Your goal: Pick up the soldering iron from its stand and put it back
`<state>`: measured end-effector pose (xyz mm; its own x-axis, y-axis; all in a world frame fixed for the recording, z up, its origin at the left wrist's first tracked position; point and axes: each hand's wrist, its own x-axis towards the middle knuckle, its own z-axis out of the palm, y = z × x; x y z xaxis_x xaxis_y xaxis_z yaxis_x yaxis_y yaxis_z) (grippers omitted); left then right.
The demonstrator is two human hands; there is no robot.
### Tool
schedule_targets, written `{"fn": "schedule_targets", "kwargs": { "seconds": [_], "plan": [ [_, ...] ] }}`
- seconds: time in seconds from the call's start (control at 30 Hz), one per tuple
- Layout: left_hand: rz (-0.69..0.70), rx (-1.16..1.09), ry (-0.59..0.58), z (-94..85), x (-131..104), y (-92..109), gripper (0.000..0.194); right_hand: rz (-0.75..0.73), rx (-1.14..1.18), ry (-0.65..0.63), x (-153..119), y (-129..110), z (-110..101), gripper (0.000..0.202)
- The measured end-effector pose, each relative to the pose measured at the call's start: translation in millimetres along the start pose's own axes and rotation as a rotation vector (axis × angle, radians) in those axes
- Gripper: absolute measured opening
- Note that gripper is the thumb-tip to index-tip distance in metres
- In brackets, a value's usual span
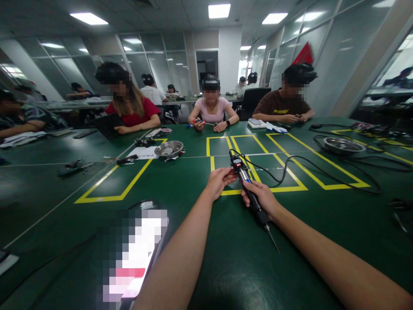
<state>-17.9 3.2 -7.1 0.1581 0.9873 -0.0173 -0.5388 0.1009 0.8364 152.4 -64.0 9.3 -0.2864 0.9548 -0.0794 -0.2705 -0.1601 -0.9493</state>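
An electric screwdriver point(252, 194) with a black grip and a silver section lies across my right hand point(262, 199), whose fingers are wrapped round its body. Its long thin bit points down toward me, to the lower right. From its far end a black cable point(285, 170) loops away to the right. My left hand point(221, 181) is beside that far end, fingers bent and close to or touching it; whether they pinch any part of it is hidden. Below both hands is the green table point(235, 258) with yellow tape outlines point(287, 189).
A metal bowl point(168, 149) stands ahead on the left, another metal bowl point(343, 145) at the right among cables. A phone-like device with a blurred bright screen point(138, 254) is by my left forearm. Several people sit across the table; one holds an orange-handled screwdriver point(199, 122).
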Motion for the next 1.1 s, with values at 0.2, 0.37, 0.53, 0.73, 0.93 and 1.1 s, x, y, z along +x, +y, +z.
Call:
{"fn": "schedule_targets", "kwargs": {
  "seconds": [0.2,0.37,0.53,0.73,0.93,1.1],
  "plan": [
    [0.012,-0.01,0.027,3.0,0,2,0.019,0.004,0.016,-0.006,0,-1,0,0.033],
    [-0.01,-0.015,0.016,3.1,-1,2,0.018,-0.014,0.023,-0.004,1,2,-1,0.033],
    [-0.01,-0.036,-0.013,2.0,-2,2,0.023,-0.025,0.018,-0.014,3,5,-5,0.032],
    [0.04,-0.207,0.05,-7.5,3,9,0.031,-0.045,0.045,-0.01,4,6,-6,0.033],
    [0.086,-0.25,0.129,-9.4,7,10,0.03,-0.039,0.048,-0.007,5,5,-6,0.033],
    [0.02,-0.07,-0.006,2.3,2,0,0.028,-0.051,0.031,-0.005,7,7,-7,0.035]
  ]
}}
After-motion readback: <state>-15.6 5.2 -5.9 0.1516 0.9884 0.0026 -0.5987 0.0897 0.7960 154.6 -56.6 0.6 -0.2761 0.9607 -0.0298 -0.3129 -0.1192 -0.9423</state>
